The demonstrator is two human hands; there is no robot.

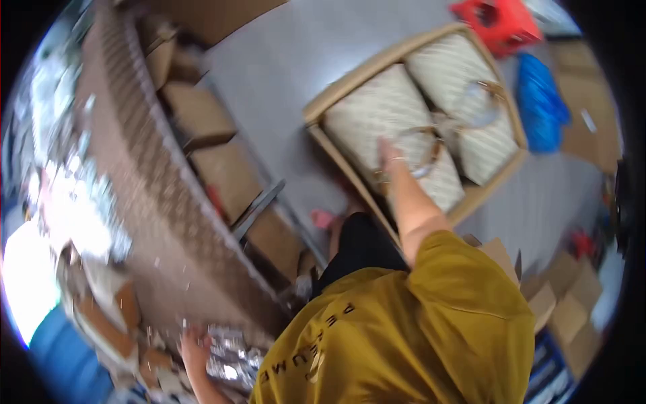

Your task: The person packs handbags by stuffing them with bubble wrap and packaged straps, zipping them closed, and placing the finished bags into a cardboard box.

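My right hand [389, 153] reaches over an open cardboard box [356, 77] and is at a cream patterned bag [377, 101] inside it, beside the bag's round handle [431, 151]. Motion blur smears its fingers. A second cream patterned bag [451, 60] with a similar handle lies alongside in the box. At the lower left, my left hand [195, 343] is beside shiny clear plastic packets [232, 353] on the covered table [182, 283]. Its fingers are blurred, and whether it grips a packet does not show.
Brown cartons [225, 178] stand under the table's edge. A red crate [501, 27] and a blue plastic bag [542, 104] are beyond the box. Open cartons [565, 289] stand at the right. Bright clear plastic [81, 209] is piled at the left.
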